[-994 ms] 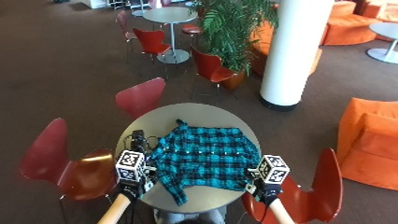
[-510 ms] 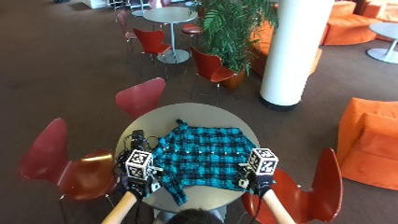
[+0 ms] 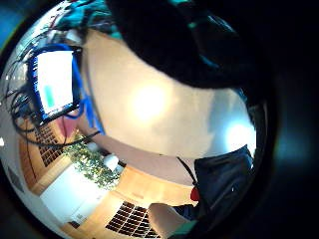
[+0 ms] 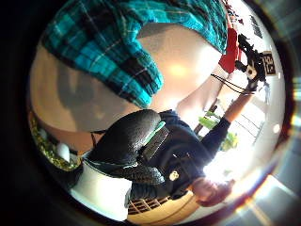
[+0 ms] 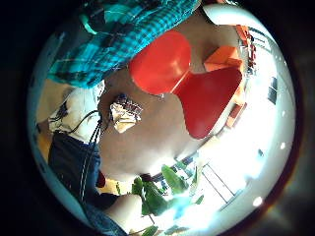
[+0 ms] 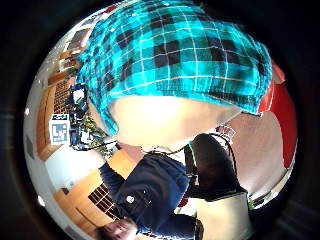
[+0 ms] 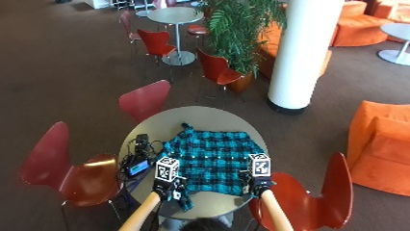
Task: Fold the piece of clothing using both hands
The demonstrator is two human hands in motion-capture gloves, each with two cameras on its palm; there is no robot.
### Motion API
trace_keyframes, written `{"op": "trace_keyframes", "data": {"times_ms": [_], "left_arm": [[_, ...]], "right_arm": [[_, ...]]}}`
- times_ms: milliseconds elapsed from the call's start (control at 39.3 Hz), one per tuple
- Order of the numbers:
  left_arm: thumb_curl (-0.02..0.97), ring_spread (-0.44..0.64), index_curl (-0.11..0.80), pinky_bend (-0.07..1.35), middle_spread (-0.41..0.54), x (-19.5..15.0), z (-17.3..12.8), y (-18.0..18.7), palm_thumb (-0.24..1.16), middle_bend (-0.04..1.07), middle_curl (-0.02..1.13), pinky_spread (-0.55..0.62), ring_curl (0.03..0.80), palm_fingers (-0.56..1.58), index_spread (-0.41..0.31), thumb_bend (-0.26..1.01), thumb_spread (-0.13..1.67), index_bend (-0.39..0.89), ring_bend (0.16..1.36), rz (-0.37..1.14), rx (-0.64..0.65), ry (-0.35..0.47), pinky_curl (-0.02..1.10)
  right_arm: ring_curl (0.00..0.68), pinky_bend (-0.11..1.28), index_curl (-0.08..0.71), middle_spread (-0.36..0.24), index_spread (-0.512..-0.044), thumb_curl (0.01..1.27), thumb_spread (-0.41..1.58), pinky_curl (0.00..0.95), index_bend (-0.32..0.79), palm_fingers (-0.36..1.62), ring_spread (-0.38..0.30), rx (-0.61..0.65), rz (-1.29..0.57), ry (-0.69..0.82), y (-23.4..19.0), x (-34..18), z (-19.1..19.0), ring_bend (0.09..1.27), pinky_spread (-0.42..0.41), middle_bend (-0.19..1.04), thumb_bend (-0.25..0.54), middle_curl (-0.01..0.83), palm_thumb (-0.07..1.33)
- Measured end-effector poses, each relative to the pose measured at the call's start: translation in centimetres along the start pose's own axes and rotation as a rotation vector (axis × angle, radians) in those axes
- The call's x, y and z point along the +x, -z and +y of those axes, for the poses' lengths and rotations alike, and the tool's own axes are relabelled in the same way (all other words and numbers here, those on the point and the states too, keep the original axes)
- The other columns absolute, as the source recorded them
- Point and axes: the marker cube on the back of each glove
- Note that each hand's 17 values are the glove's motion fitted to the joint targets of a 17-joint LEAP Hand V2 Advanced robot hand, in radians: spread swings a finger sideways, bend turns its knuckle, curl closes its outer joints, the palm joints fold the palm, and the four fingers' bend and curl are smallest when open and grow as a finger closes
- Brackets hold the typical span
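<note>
Where two red chairs (image 7: 61,168) stand at the lower left of the outside view, the round grey surface (image 7: 211,118) begins just to their right, in the lower middle of the frame. On its left part lies one small device with a lit screen (image 7: 137,168) amid a tangle of black cables (image 7: 137,147). One teal and black plaid shirt (image 7: 211,159) is spread flat over the middle and right of the surface, one sleeve pointing toward the upper left, another hanging over the near edge at the lower left.

The left hand (image 7: 172,192) sits at the near edge by that hanging sleeve; in its thumb side palm view the sleeve's end (image 4: 127,70) hangs close by the thumb (image 4: 127,136), but whether the fingers hold cloth cannot be told. The right hand (image 7: 259,186) is at the shirt's lower right corner; its thumb side palm view is filled with plaid, the hem (image 6: 180,95) just beside the palm, and its grip cannot be told either.

A third red chair (image 7: 307,197) stands at the lower right, a fourth (image 7: 146,98) behind the surface at upper left, and three more by a second round table (image 7: 170,17) at the top. One white pillar (image 7: 298,53) rises at upper right beside one potted plant (image 7: 240,24), with one orange seat (image 7: 381,144) at the far right.
</note>
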Motion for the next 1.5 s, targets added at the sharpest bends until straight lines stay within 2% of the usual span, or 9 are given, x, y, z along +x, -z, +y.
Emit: {"op": "trace_keyframes", "data": {"times_ms": [178, 382, 892, 1019, 1121, 1146, 1223, 1325, 1503], "left_arm": [[0.281, 0.33, 0.242, 0.69, 0.256, 1.4, 2.4, 1.3, 0.13, 0.17, 0.20, 0.31, 0.289, 0.10, -0.104, -0.02, 0.87, 0.09, 0.60, -0.094, 0.070, 0.071, 0.39], [0.299, 0.32, 0.226, 0.71, 0.248, 1.8, 3.4, 1.7, 0.16, 0.18, 0.24, 0.31, 0.297, 0.09, -0.093, -0.03, 0.87, 0.11, 0.62, -0.086, 0.084, 0.065, 0.38], [0.328, 0.39, 0.264, 0.66, 0.228, 1.1, -1.2, 2.6, 0.28, 0.19, 0.27, 0.35, 0.280, 0.05, -0.119, -0.01, 0.95, 0.19, 0.61, -0.013, 0.105, 0.113, 0.35], [0.334, 0.28, 0.315, 0.55, 0.104, 1.1, -2.4, 3.9, 0.33, 0.21, 0.29, 0.27, 0.253, 0.28, -0.152, 0.00, 1.01, 0.30, 0.55, -0.074, 0.208, 0.148, 0.31], [0.352, 0.08, 0.334, 0.54, -0.029, 1.3, -3.0, 4.5, 0.45, 0.32, 0.32, 0.04, 0.250, 0.70, -0.184, 0.05, 1.09, 0.30, 0.53, -0.149, 0.285, 0.172, 0.31], [0.345, 0.11, 0.336, 0.49, -0.024, 1.4, -3.0, 4.6, 0.43, 0.26, 0.31, 0.07, 0.241, 0.54, -0.181, 0.03, 1.09, 0.29, 0.50, -0.174, 0.300, 0.182, 0.29], [0.365, -0.06, 0.345, 0.56, -0.110, 1.6, -3.1, 4.9, 0.55, 0.36, 0.36, -0.10, 0.280, 0.96, -0.209, 0.08, 1.14, 0.25, 0.54, -0.257, 0.354, 0.184, 0.33], [0.384, -0.18, 0.353, 0.60, -0.171, 2.1, -2.7, 5.0, 0.62, 0.36, 0.39, -0.20, 0.315, 1.11, -0.223, 0.11, 1.17, 0.18, 0.57, -0.316, 0.410, 0.144, 0.37], [0.431, -0.28, 0.369, 0.63, -0.238, 1.4, -1.8, 1.8, 0.69, 0.42, 0.46, -0.28, 0.382, 1.20, -0.233, 0.13, 1.20, 0.15, 0.62, -0.243, 0.364, -0.017, 0.43]], "right_arm": [[0.323, 0.57, 0.198, -0.066, -0.394, 0.35, 1.08, 0.361, 0.10, 0.35, -0.024, 0.079, 0.027, 0.133, 0.9, -2.4, 5.8, 0.48, 0.111, 0.20, 0.066, 0.301, 0.64], [0.331, 0.57, 0.205, -0.085, -0.387, 0.38, 1.05, 0.361, 0.12, 0.39, -0.048, 0.128, 0.045, -0.042, 0.8, -1.5, 5.5, 0.48, 0.090, 0.20, 0.031, 0.326, 0.70], [0.354, 0.62, 0.203, -0.096, -0.372, 0.44, 1.01, 0.370, 0.12, 0.41, -0.070, 0.080, -0.057, 0.104, 0.8, -2.2, 2.0, 0.49, 0.055, 0.18, -0.009, 0.351, 0.79], [0.352, 0.60, 0.219, -0.115, -0.366, 0.47, 1.00, 0.357, 0.15, 0.57, -0.112, 0.142, -0.059, 0.068, 1.6, -2.1, 0.6, 0.49, -0.013, 0.20, -0.006, 0.362, 0.83], [0.357, 0.63, 0.231, -0.140, -0.353, 0.48, 1.00, 0.357, 0.14, 0.76, -0.153, 0.239, -0.056, 0.083, 2.2, -2.4, -0.3, 0.50, -0.103, 0.21, -0.002, 0.377, 0.87], [0.348, 0.60, 0.227, -0.138, -0.355, 0.49, 1.00, 0.348, 0.13, 0.68, -0.149, 0.263, -0.050, 0.081, 2.3, -2.4, -0.4, 0.48, -0.087, 0.20, -0.012, 0.375, 0.86], [0.369, 0.65, 0.244, -0.155, -0.336, 0.51, 0.97, 0.365, 0.14, 0.96, -0.184, 0.384, 0.022, 0.047, 2.7, -2.4, -0.8, 0.51, -0.194, 0.21, 0.009, 0.386, 0.92], [0.377, 0.62, 0.289, -0.178, -0.310, 0.54, 0.87, 0.360, 0.20, 1.12, -0.218, 0.524, 0.176, 0.023, 2.9, -2.4, -0.5, 0.49, -0.259, 0.20, 0.006, 0.398, 0.98], [0.423, 0.60, 0.336, -0.224, -0.293, 0.58, 0.79, 0.375, 0.16, 1.25, -0.261, 0.444, 0.189, 0.150, 0.5, -2.7, 2.5, 0.54, -0.335, 0.23, -0.014, 0.435, 1.02]]}}
